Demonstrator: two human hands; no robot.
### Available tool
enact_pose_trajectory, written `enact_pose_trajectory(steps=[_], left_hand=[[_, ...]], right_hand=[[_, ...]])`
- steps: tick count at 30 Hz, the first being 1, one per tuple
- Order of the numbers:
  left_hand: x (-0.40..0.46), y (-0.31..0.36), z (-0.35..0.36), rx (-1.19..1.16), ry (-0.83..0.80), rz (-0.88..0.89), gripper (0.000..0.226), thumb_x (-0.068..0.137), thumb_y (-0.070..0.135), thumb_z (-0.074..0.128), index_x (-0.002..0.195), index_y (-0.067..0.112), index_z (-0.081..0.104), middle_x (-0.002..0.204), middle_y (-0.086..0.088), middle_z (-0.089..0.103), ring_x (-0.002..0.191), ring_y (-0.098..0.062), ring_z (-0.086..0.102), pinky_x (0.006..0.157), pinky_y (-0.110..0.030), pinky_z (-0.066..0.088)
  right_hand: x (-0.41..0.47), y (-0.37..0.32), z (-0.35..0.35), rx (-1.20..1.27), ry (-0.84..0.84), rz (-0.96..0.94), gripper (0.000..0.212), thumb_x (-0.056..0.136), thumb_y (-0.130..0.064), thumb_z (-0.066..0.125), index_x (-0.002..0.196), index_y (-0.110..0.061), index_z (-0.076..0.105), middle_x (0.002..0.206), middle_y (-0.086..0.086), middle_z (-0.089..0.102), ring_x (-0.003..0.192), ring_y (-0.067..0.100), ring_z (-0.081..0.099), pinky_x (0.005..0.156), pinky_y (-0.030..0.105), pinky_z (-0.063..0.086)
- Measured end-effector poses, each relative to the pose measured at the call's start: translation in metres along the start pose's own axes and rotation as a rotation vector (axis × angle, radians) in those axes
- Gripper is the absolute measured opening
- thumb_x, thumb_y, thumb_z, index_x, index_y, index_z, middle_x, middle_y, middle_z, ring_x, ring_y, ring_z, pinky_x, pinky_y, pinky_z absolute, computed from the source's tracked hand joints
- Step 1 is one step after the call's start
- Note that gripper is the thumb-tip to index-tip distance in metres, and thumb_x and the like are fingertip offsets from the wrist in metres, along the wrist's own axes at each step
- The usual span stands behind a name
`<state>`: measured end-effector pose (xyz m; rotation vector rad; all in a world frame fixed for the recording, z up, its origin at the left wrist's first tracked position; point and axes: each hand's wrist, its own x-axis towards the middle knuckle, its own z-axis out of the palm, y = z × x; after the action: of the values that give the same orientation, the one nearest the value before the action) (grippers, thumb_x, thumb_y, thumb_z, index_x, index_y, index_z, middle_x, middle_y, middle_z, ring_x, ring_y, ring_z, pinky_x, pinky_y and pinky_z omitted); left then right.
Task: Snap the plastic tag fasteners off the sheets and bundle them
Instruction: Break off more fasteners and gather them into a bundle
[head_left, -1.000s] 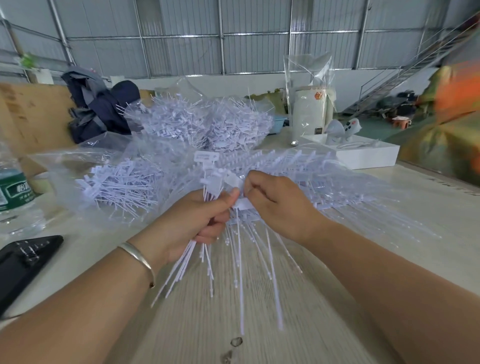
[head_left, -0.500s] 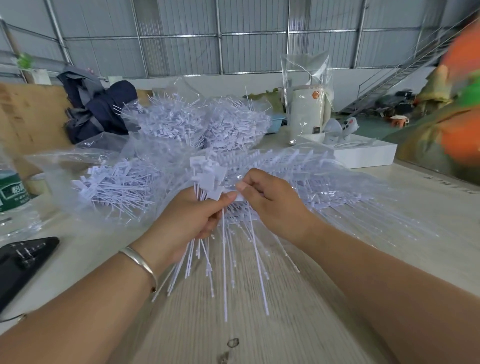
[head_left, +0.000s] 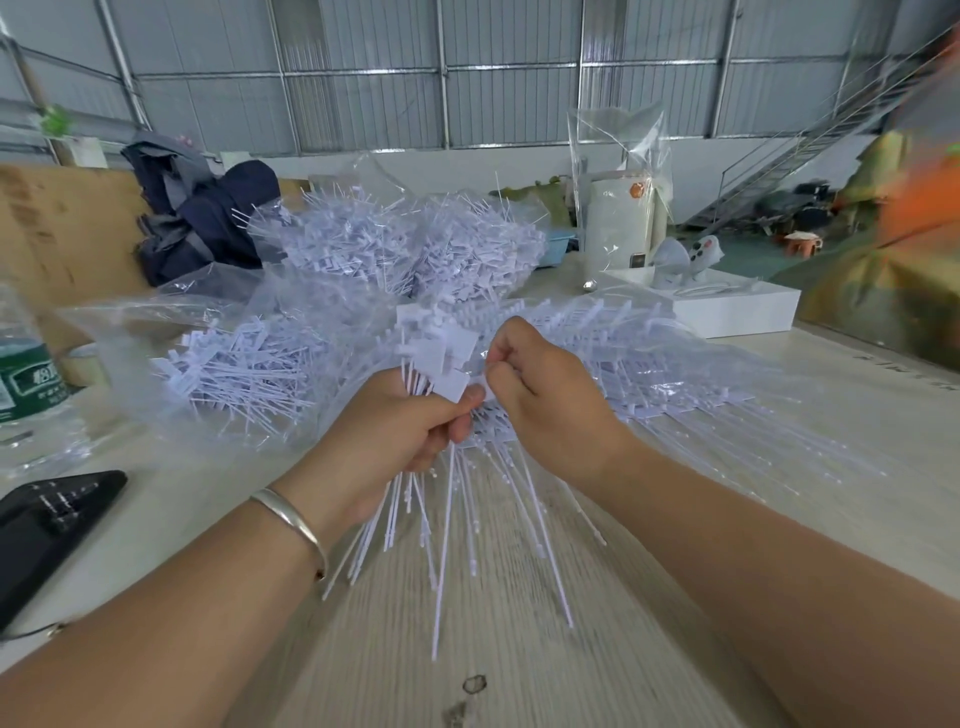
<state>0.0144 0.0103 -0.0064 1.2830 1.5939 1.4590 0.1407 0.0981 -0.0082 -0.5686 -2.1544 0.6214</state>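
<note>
Above the pale wooden bench (head_left: 519, 649), left hand (head_left: 384, 441) curled round a bundle of white tag fasteners (head_left: 431, 519) — stems fanning downward. Right hand (head_left: 545, 400) pinching a fastener head beside the left thumb — uncut sheets (head_left: 649, 358) lying just behind.

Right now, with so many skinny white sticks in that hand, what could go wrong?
The bundle of fasteners in the left hand fans out loosely below the fist, so some might slip out onto the table. The right hand is pinching at the tag ends right beside the left thumb, so a hard snap might jolt the bundle. Dropped ones could get mixed into the sheets lying just behind.
</note>
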Motion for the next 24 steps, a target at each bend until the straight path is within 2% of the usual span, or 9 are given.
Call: enact_pose_trajectory(steps=[4, 7, 10, 12, 14, 16, 18, 21, 24], left_hand=[[0.0, 0.001, -0.003, -0.043, -0.018, -0.001, 0.029, 0.089, 0.019, 0.066, 0.063, 0.008, 0.057, 0.059, -0.009, 0.049, 0.037, -0.008, 0.025, 0.037, -0.017, 0.022], [-0.002, -0.003, -0.002, -0.012, -0.099, -0.009, 0.031, 0.09, 0.019, 0.065, 0.062, 0.006, 0.06, 0.063, -0.015, 0.043, 0.039, -0.01, 0.023, 0.039, -0.017, 0.021], [-0.002, -0.004, -0.003, 0.024, -0.154, -0.017, 0.034, 0.088, 0.022, 0.066, 0.058, 0.008, 0.06, 0.054, -0.008, 0.033, 0.039, -0.012, 0.02, 0.039, -0.018, 0.019], [-0.001, -0.003, -0.004, 0.024, -0.185, -0.015, 0.032, 0.085, 0.023, 0.067, 0.061, 0.005, 0.059, 0.05, -0.006, 0.036, 0.038, -0.011, 0.021, 0.038, -0.017, 0.02], [-0.001, -0.002, -0.005, 0.02, -0.219, -0.012, 0.031, 0.077, 0.026, 0.07, 0.072, -0.002, 0.058, 0.05, -0.005, 0.044, 0.037, -0.009, 0.022, 0.037, -0.016, 0.02], [-0.002, -0.001, -0.007, 0.024, -0.238, -0.011, 0.029, 0.076, 0.025, 0.07, 0.084, -0.001, 0.06, 0.052, -0.004, 0.047, 0.037, -0.008, 0.023, 0.037, -0.016, 0.02], [-0.002, 0.0, -0.009, 0.043, -0.242, -0.001, 0.019, 0.082, 0.017, 0.068, 0.086, 0.001, 0.06, 0.049, 0.0, 0.047, 0.038, -0.008, 0.024, 0.037, -0.015, 0.02], [-0.005, 0.003, -0.013, 0.087, -0.27, 0.014, 0.009, 0.08, 0.019, 0.069, 0.073, 0.015, 0.066, 0.047, 0.003, 0.042, 0.042, -0.009, 0.022, 0.038, -0.015, 0.019], [-0.006, 0.006, -0.015, 0.109, -0.322, 0.011, 0.028, 0.084, 0.016, 0.067, 0.057, 0.025, 0.066, 0.046, 0.005, 0.039, 0.043, -0.009, 0.021, 0.038, -0.015, 0.018]], right_hand=[[-0.001, -0.004, 0.003, -0.212, 0.078, -0.076, 0.021, 0.1, -0.019, 0.041, 0.08, -0.012, 0.039, 0.054, -0.004, 0.037, 0.049, 0.015, 0.035, 0.051, 0.034, 0.026], [-0.001, -0.003, 0.006, -0.45, 0.148, 0.012, 0.034, 0.101, -0.031, 0.035, 0.069, -0.02, 0.032, 0.055, -0.004, 0.039, 0.056, 0.023, 0.041, 0.051, 0.033, 0.025], [0.0, -0.001, 0.005, -0.518, 0.179, 0.063, 0.044, 0.1, -0.033, 0.036, 0.06, -0.022, 0.025, 0.055, -0.005, 0.038, 0.06, 0.024, 0.043, 0.049, 0.032, 0.022], [0.001, -0.002, 0.004, -0.526, 0.189, 0.045, 0.045, 0.1, -0.033, 0.036, 0.058, -0.022, 0.025, 0.054, -0.004, 0.037, 0.06, 0.024, 0.043, 0.05, 0.031, 0.021], [0.0, -0.002, 0.003, -0.526, 0.174, 0.013, 0.045, 0.1, -0.033, 0.036, 0.058, -0.022, 0.025, 0.054, -0.004, 0.037, 0.06, 0.024, 0.042, 0.052, 0.031, 0.022], [-0.001, -0.003, 0.001, -0.504, 0.14, -0.035, 0.046, 0.1, -0.032, 0.036, 0.057, -0.022, 0.024, 0.054, -0.004, 0.035, 0.06, 0.023, 0.041, 0.055, 0.031, 0.023], [-0.002, -0.003, -0.002, -0.403, 0.089, -0.072, 0.048, 0.1, -0.028, 0.04, 0.055, -0.022, 0.025, 0.051, -0.004, 0.032, 0.058, 0.023, 0.039, 0.057, 0.032, 0.025], [-0.001, -0.002, -0.006, -0.127, -0.009, -0.094, 0.052, 0.098, -0.017, 0.047, 0.051, -0.022, 0.026, 0.047, -0.007, 0.028, 0.05, 0.014, 0.032, 0.055, 0.032, 0.026], [-0.001, 0.001, -0.007, 0.077, -0.096, -0.03, 0.052, 0.097, -0.014, 0.05, 0.05, -0.018, 0.029, 0.045, -0.009, 0.028, 0.046, 0.008, 0.028, 0.053, 0.027, 0.026]])
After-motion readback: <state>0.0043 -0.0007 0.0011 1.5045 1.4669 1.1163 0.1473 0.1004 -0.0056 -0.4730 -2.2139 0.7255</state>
